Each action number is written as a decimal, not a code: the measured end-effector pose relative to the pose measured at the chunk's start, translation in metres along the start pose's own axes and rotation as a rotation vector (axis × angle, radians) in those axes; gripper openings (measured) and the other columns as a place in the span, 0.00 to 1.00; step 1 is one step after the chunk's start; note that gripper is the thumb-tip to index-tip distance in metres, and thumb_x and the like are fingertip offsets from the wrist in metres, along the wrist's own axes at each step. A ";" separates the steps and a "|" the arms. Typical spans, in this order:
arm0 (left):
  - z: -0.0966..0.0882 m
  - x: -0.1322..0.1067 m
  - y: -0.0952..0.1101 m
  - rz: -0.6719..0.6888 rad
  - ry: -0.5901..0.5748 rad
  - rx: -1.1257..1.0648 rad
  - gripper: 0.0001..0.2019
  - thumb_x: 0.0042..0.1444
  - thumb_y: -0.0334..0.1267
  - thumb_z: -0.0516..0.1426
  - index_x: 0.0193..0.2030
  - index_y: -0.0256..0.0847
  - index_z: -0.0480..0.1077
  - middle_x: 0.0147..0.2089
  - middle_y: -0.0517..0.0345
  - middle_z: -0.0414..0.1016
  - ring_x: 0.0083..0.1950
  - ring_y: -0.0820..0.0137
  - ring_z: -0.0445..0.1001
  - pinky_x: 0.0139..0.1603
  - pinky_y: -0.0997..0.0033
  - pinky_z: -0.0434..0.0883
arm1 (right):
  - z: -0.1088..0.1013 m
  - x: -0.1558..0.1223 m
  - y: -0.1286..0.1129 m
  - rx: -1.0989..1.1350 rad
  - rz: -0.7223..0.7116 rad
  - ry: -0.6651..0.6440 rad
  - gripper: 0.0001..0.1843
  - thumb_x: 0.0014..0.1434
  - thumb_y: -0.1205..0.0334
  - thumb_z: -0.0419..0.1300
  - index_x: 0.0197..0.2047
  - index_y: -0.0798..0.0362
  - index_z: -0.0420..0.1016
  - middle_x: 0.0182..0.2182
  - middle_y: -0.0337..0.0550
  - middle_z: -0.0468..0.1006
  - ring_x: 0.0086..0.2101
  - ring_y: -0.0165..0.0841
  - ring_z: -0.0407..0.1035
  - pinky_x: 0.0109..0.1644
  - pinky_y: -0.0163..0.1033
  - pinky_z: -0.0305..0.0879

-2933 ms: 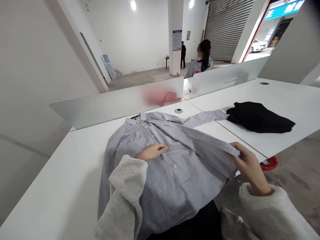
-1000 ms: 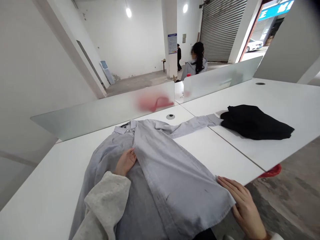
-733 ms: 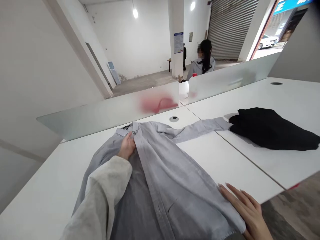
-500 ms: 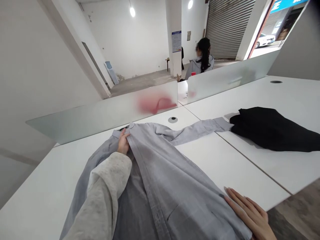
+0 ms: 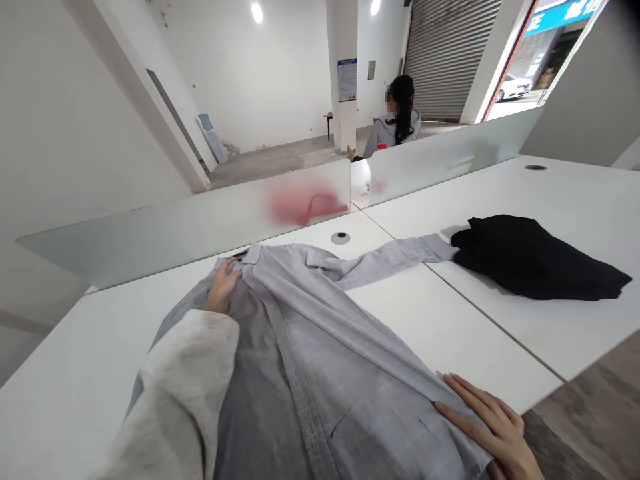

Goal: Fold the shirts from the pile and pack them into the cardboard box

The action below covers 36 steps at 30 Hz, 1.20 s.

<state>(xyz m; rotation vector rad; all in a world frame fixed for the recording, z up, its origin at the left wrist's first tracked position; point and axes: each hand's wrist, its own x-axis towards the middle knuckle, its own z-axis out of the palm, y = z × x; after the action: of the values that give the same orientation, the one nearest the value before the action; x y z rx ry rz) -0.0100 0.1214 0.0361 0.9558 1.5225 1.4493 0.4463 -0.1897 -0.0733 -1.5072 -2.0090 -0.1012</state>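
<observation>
A grey button-front shirt [image 5: 345,360] lies spread over the white desk, its front parted near the top and one sleeve stretched to the right. My left hand [image 5: 223,288] is at the left side of the collar, its fingers closed on the cloth by the neck opening; part of the grip is hidden. My right hand [image 5: 493,427] lies flat on the shirt's lower right edge with fingers stretched out. The cuff of the outstretched sleeve meets a folded black garment [image 5: 535,257].
Frosted partitions [image 5: 200,223] run along the back of the white desk [image 5: 475,340]. A red blurred shape shows behind one. Cable holes [image 5: 341,238] pierce the desktop. Beyond the partitions, a person [image 5: 395,120] in grey sits near a pillar [image 5: 345,120].
My left hand has let go of the right front edge and shifted left to the other side of the collar. My right hand stays on the shirt's edge. The view has shifted slightly.
</observation>
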 end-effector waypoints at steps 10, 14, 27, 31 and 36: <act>-0.104 -0.192 -0.008 0.486 -0.701 0.974 0.15 0.53 0.42 0.59 0.48 0.53 0.75 0.48 0.57 0.78 0.46 0.63 0.78 0.47 0.68 0.74 | 0.003 0.002 0.002 -0.004 -0.027 -0.011 0.28 0.56 0.68 0.44 0.53 0.34 0.73 0.59 0.35 0.66 0.57 0.45 0.62 0.50 0.50 0.56; -0.136 -0.262 -0.057 0.814 -0.616 1.344 0.26 0.59 0.46 0.52 0.65 0.52 0.57 0.63 0.57 0.64 0.60 0.62 0.67 0.55 0.63 0.69 | -0.003 0.007 0.005 -0.040 -0.081 -0.052 0.29 0.54 0.70 0.45 0.54 0.38 0.72 0.59 0.37 0.67 0.57 0.43 0.61 0.51 0.49 0.57; -0.156 -0.396 -0.093 0.994 -0.211 1.581 0.35 0.58 0.44 0.50 0.70 0.41 0.43 0.64 0.48 0.63 0.64 0.54 0.60 0.58 0.55 0.62 | -0.022 0.031 -0.061 -0.220 -0.309 -0.206 0.42 0.47 0.82 0.45 0.63 0.43 0.60 0.64 0.45 0.57 0.61 0.48 0.53 0.55 0.57 0.61; -0.157 -0.395 -0.092 0.967 -0.105 1.497 0.31 0.60 0.33 0.48 0.70 0.45 0.45 0.61 0.52 0.68 0.61 0.60 0.65 0.59 0.60 0.62 | -0.042 0.078 -0.095 -0.056 -0.587 -0.339 0.40 0.49 0.81 0.46 0.64 0.44 0.59 0.63 0.43 0.59 0.61 0.41 0.56 0.56 0.49 0.63; -0.159 -0.397 -0.083 0.781 0.062 1.336 0.23 0.62 0.39 0.48 0.65 0.47 0.56 0.55 0.51 0.72 0.50 0.63 0.74 0.51 0.65 0.69 | -0.050 0.203 -0.148 0.091 -0.746 -0.578 0.25 0.59 0.74 0.47 0.57 0.50 0.69 0.55 0.44 0.71 0.51 0.37 0.68 0.54 0.44 0.64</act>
<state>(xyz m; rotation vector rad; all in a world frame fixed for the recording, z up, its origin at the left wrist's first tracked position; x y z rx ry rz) -0.0024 -0.3095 -0.0234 2.4927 2.2959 0.6996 0.3034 -0.0901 0.1145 -0.6950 -2.9074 0.1408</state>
